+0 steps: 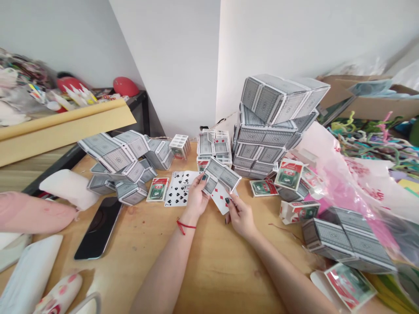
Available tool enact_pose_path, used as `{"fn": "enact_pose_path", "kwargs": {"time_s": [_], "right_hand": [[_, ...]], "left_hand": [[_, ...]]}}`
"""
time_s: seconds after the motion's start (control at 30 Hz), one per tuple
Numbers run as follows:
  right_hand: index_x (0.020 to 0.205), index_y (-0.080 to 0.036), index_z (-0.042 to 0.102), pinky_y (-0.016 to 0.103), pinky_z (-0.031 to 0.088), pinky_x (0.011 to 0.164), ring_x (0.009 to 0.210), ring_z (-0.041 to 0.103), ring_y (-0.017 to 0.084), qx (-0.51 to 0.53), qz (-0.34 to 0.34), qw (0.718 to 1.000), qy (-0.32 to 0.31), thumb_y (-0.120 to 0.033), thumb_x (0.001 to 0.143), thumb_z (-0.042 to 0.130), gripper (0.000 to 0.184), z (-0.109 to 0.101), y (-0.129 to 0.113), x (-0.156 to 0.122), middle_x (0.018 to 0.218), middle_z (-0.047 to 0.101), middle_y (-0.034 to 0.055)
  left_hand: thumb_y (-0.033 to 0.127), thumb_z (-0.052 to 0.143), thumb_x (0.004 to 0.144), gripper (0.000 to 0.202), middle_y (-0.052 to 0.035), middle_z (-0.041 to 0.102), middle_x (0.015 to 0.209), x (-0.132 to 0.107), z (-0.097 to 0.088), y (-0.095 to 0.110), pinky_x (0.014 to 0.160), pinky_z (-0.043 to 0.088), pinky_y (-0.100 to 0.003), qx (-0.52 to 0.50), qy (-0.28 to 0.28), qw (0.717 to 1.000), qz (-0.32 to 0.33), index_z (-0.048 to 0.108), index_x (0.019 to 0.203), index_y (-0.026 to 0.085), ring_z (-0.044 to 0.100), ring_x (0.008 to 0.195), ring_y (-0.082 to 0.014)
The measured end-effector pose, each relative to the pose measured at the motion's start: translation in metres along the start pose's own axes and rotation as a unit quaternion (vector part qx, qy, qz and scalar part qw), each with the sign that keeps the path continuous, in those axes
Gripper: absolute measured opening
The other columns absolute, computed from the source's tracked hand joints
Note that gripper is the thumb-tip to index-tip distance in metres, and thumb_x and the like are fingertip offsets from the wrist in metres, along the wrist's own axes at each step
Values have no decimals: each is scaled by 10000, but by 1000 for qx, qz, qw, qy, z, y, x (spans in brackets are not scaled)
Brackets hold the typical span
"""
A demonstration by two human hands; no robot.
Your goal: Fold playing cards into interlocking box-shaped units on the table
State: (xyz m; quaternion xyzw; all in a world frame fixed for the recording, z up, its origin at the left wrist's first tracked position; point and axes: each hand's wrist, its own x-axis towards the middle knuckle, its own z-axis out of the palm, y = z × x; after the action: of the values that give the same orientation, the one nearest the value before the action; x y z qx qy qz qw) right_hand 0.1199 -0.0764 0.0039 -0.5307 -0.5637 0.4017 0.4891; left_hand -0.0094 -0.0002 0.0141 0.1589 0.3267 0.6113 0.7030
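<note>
My left hand (pixel 197 196) pinches the left end of a small structure of folded playing cards (pixel 222 173) with grey patterned backs, held just above the table. From the right, my right hand (pixel 240 214) grips a playing card (pixel 220 197) with red diamonds, which sits against the underside of that structure. Whether the two are joined I cannot tell. Left of my hands, black spade cards (pixel 176 192) lie face up, beside a red and green card box (pixel 157 189). Behind my hands stands a clear-wrapped stack (pixel 201 150) with more folded cards on top.
Tall blocks built from cards (pixel 271 126) are stacked at the back right, others (pixel 114 152) at the back left. Further card boxes (pixel 290 174) and a plastic bag (pixel 353 174) crowd the right. A phone (pixel 98 229) lies left, near a pink and white object (pixel 36 212).
</note>
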Motion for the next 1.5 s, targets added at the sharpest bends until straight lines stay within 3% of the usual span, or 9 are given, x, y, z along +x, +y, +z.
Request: {"fn": "enact_pose_path", "kwargs": {"time_s": [0.23,0.53,0.77,1.0,1.1,1.2,1.3,1.43,1.5], "right_hand": [[1014,-116,546,190,356,276,268,465,107,54,48,997,-11,-419,819,421,381,-4,-1,4,373,458,-62],[1064,-107,536,191,333,264,254,440,102,63,75,994,-39,-440,799,430,439,-11,-2,9,361,426,-77],[912,-118,571,189,312,245,257,441,93,84,95,991,-33,-482,760,467,408,-16,3,13,425,427,-67],[800,-138,539,172,280,228,245,409,67,91,101,990,-43,-474,766,477,344,-20,1,16,454,399,-82],[798,-148,527,164,256,223,242,365,52,113,112,987,-21,-468,758,505,323,-21,-2,18,441,404,-89],[886,-157,523,168,292,242,276,365,50,161,124,978,54,-457,731,554,340,-21,-1,21,488,468,-77],[892,-162,525,199,363,291,342,439,82,201,128,965,113,-472,691,591,376,-22,4,25,527,514,-56],[759,-163,516,225,408,388,384,493,110,195,123,969,83,-485,743,535,324,-21,9,27,486,535,-34],[789,-161,517,231,424,435,424,517,117,190,117,972,74,-471,756,527,312,-21,9,27,521,569,-19]], "left_hand": [[129,628,654,294,-14,633,825,-1,-1,-1,594,464,-212,33,-7,999,16,561,938,165,599,662,-102],[218,647,670,297,2,601,782,-3,1,-4,531,444,-200,96,8,994,48,525,939,180,569,596,-91],[288,631,705,310,11,580,735,-8,-5,-7,495,407,-174,155,6,986,58,505,974,201,533,555,-81],[224,659,678,280,29,528,636,-11,-7,-4,517,384,-176,176,34,981,77,543,931,193,481,518,-78],[222,657,681,265,13,558,687,-13,-4,-4,554,386,-177,225,33,967,112,558,924,191,492,557,-83],[215,654,681,271,-28,601,870,-14,-1,-6,639,410,-185,268,13,954,137,557,933,195,555,736,-113],[196,645,678,277,-42,608,927,-11,0,-8,639,436,-214,232,-2,968,94,529,929,198,580,770,-137],[186,634,675,315,-37,618,897,-6,-1,-6,584,446,-215,187,-45,981,27,524,970,200,582,689,-130],[193,622,684,303,-32,620,853,-5,-1,-4,580,446,-213,204,-80,976,13,552,978,196,573,676,-128]]}}
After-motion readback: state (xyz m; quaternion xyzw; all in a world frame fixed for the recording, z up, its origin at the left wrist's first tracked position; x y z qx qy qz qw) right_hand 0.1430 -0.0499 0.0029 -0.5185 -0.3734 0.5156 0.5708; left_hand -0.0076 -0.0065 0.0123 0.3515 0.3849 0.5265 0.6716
